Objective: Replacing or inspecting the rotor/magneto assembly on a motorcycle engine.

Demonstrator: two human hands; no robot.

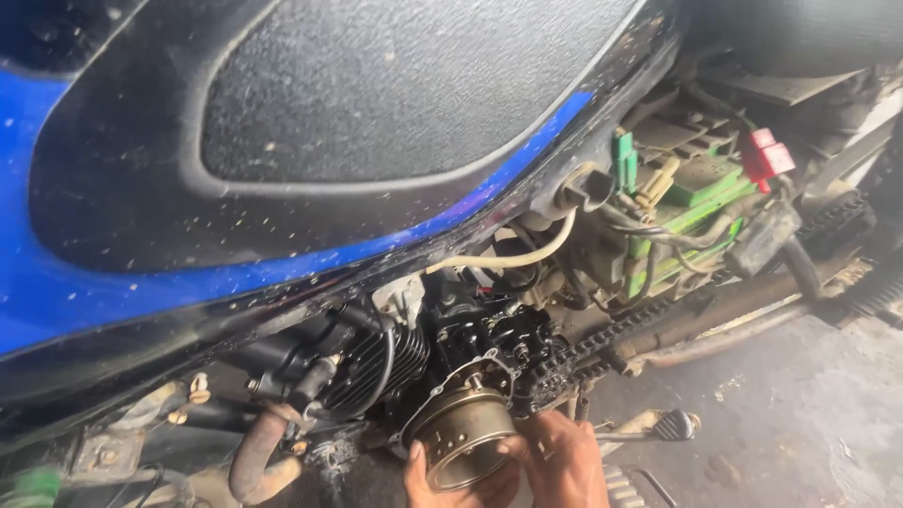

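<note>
A round brass-coloured metal drum sits at the open side of a black motorcycle engine, low in the head view. My left hand cups the drum from below, thumb on its lower left rim. My right hand grips its right edge, fingers spread against the engine case beside the drive chain. Both wrists run off the bottom edge.
A blue and black fuel tank fills the upper left. A green battery with wires and a red connector lies at right. A rusty exhaust pipe curves at lower left; a footpeg and concrete floor are at lower right.
</note>
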